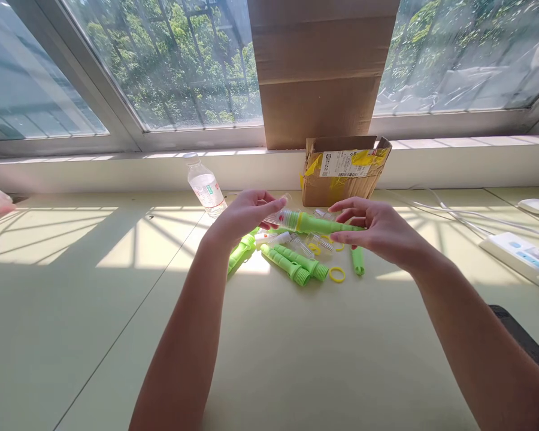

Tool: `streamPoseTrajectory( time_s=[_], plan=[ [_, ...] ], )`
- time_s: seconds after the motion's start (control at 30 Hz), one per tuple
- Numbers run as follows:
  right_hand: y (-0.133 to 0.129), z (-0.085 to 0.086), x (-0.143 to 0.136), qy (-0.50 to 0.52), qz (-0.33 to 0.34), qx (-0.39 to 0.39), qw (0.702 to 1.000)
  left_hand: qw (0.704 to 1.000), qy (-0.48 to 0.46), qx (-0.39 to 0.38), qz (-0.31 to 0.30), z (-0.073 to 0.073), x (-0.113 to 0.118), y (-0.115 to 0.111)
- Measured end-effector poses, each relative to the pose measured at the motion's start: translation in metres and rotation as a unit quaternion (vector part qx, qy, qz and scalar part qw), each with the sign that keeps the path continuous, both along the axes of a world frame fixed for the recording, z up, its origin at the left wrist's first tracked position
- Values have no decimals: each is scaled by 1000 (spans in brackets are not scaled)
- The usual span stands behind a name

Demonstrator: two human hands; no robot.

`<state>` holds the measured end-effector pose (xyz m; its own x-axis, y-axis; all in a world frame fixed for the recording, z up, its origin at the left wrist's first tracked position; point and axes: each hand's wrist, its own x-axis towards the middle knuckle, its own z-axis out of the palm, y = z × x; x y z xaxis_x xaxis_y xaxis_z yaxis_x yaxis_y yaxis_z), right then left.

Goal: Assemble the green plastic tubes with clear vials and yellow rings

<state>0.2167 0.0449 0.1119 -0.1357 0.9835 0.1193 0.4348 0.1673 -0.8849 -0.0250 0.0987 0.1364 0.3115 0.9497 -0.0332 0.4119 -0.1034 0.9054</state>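
Observation:
Above the table I hold a tapered green plastic tube (318, 224) with a yellow ring and a clear threaded end. My left hand (247, 214) is closed around the clear end, at the left. My right hand (375, 230) has its thumb below and fingers above the narrow green end, loosely around it. Under them lie several loose parts: green threaded tubes (287, 264), clear plastic pieces (300, 245), white pieces (273, 238) and yellow rings (336, 275). Another green tube (358, 261) lies below my right hand. My hands partly hide the pile.
An open cardboard box (336, 185) stands behind the parts, against the window ledge. A clear bottle (206, 187) is at back left. A white power strip (521, 254) with cables lies to the right, and a dark flat object (521, 341) is beside my right forearm.

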Motion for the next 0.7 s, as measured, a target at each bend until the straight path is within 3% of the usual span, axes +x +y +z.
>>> streamPoseTrajectory(
  time_s=[0.2,0.43,0.7],
  plan=[
    [2,1,2,11,-30,6,999,991,106,15,-84,5,-1,-6],
    [5,-3,2,9,-33,2,999,984,134,25,-119,3,-2,-2],
    [3,-3,4,-26,1,-33,999,975,169,76,-120,1,-4,-2]
  ],
)
